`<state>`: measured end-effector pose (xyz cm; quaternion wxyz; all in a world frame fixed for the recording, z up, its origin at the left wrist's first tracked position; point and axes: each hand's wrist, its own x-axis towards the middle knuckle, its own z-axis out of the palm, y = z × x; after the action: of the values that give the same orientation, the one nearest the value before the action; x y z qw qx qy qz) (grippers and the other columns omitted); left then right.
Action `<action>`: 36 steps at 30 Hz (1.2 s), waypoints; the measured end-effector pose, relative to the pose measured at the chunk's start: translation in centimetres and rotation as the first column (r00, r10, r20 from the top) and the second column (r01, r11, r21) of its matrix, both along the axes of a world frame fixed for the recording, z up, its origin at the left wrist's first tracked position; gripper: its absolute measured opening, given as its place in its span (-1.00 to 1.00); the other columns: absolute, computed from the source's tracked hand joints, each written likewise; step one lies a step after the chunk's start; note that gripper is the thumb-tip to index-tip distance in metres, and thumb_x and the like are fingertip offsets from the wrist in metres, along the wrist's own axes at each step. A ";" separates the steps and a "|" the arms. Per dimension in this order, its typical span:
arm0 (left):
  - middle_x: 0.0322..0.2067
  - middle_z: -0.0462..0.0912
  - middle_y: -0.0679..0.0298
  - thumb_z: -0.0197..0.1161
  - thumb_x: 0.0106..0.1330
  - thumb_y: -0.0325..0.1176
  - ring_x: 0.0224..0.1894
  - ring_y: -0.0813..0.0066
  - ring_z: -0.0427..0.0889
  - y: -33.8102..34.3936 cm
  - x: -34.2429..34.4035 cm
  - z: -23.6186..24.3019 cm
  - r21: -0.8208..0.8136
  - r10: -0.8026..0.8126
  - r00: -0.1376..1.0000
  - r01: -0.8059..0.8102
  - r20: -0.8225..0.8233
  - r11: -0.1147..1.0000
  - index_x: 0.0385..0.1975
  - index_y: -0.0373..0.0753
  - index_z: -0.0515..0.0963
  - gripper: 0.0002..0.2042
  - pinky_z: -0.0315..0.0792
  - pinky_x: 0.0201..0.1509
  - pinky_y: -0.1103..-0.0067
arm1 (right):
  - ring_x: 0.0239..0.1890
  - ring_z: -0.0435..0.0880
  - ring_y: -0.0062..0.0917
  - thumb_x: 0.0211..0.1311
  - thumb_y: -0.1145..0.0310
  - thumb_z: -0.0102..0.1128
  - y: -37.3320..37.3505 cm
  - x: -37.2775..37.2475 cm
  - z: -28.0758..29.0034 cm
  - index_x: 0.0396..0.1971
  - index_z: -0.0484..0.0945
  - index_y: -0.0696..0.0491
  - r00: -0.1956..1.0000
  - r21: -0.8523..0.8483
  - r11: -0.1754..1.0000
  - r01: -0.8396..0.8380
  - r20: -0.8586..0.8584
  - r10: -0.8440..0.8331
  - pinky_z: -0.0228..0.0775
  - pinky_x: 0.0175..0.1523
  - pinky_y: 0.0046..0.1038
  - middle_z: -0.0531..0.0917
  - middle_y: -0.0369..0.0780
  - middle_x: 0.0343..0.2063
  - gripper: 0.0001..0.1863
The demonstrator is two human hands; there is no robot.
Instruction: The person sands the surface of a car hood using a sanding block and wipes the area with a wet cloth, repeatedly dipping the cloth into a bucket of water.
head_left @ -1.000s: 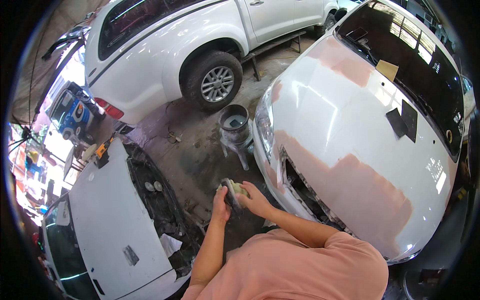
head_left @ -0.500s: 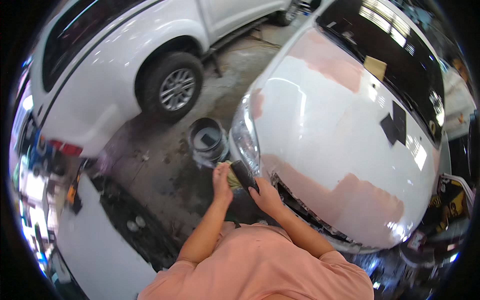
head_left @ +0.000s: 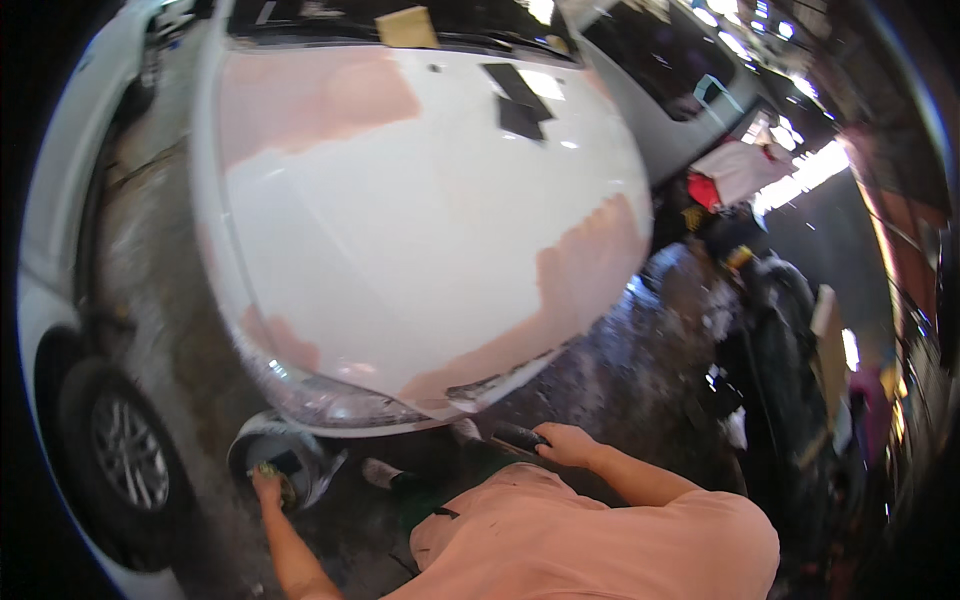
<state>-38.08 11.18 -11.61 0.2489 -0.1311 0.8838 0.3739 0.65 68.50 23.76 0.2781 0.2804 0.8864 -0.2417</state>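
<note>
My left hand is down at the bucket at lower left, closed on a yellowish-green cloth over the greyish water. A dark square piece lies in the bucket beside that hand. My right hand is held in front of my body, its fingers wrapped round one end of a long dark block, probably a sanding block. The white car's hood spreads out beyond both hands, with dull pink patches on it. Motion blurs fine detail on the cloth.
Dark sheets rest on the hood, and a tan sheet lies by the windshield. The headlight overhangs close to the bucket. Another white vehicle's wheel stands at the left. Dark clutter fills the right side.
My hands were together near the headlight; now they are apart. The left has gone down to the bucket with the cloth; the right still grips the block. The view has turned right.
</note>
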 end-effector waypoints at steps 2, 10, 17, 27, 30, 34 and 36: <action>0.44 0.44 -0.14 0.48 0.30 -0.27 0.47 -0.10 0.45 0.5 -0.1 -2.7 -0.084 -0.155 0.982 0.165 0.111 0.983 0.53 -0.29 0.34 -0.22 0.37 0.51 0.20 | 0.25 0.66 -0.05 0.41 0.16 0.25 0.0 3.2 -0.4 0.21 0.63 0.09 0.987 0.101 0.987 0.125 0.088 -0.134 0.50 0.34 -0.09 0.70 -0.02 0.18 -0.52; 0.36 0.54 -0.16 0.29 0.43 -0.19 0.41 -0.09 0.53 4.4 -0.7 -6.2 -0.545 -0.173 0.897 0.390 0.408 0.742 0.42 -0.31 0.47 -0.41 0.42 0.45 0.19 | 0.24 0.67 -0.03 0.38 0.14 0.27 -2.2 14.1 -1.5 0.23 0.63 0.07 0.858 0.325 0.901 0.285 0.332 -0.392 0.49 0.35 -0.07 0.73 0.01 0.15 -0.50; 0.21 0.67 -0.21 0.09 0.49 -0.43 0.31 -0.15 0.61 1.0 -0.4 -2.4 -0.284 -0.274 0.955 0.295 0.113 0.912 0.25 -0.43 0.60 -0.59 0.47 0.38 0.22 | 0.21 0.70 -0.03 0.36 0.15 0.26 -0.2 14.8 -1.5 0.19 0.66 0.08 0.827 0.299 0.868 0.395 0.294 -0.478 0.51 0.32 -0.07 0.75 0.03 0.09 -0.52; 0.02 0.69 -0.26 0.12 0.37 -0.55 0.11 -0.32 0.62 2.6 4.2 10.0 -0.495 -0.410 0.819 0.183 -0.402 0.850 0.09 -0.43 0.62 -0.67 0.46 0.18 0.05 | 0.23 0.69 -0.04 0.34 0.18 0.25 6.0 22.1 -7.2 0.17 0.64 0.09 0.889 0.171 0.880 0.444 0.038 -0.456 0.53 0.30 -0.05 0.72 0.02 0.14 -0.53; 0.02 0.67 -0.25 0.13 0.30 -0.58 0.09 -0.31 0.61 3.9 6.2 14.8 -0.563 -0.364 0.861 0.114 -0.355 0.818 0.08 -0.42 0.61 -0.65 0.45 0.22 0.09 | 0.24 0.69 -0.05 0.34 0.19 0.23 8.8 25.6 -9.3 0.13 0.65 0.09 0.887 0.120 0.880 0.460 -0.025 -0.460 0.53 0.29 -0.04 0.72 0.01 0.14 -0.56; -0.02 0.71 -0.21 0.04 0.32 -0.67 0.00 -0.18 0.68 9.5 9.7 22.9 -0.455 -0.298 0.883 0.111 -0.364 0.884 0.16 -0.43 0.60 -0.58 0.56 0.09 0.20 | 0.26 0.67 -0.05 0.35 0.17 0.26 10.9 30.6 -13.2 0.20 0.65 0.10 0.813 0.014 0.813 0.582 -0.041 -0.581 0.51 0.34 -0.09 0.72 0.04 0.17 -0.51; -0.16 0.79 -0.19 0.09 0.23 -0.68 -0.26 -0.03 0.76 14.1 13.2 27.9 -0.210 -0.374 0.796 0.310 -0.476 0.927 0.14 -0.43 0.66 -0.55 0.71 -0.24 0.24 | 0.26 0.68 -0.04 0.34 0.18 0.26 11.7 33.8 -14.7 0.18 0.65 0.11 0.769 -0.027 0.770 0.638 -0.018 -0.639 0.51 0.34 -0.09 0.72 0.04 0.16 -0.51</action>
<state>-24.85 25.28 16.25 0.0623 0.1193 0.9477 0.2895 34.44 80.21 9.05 0.1706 0.5586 0.7398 -0.3341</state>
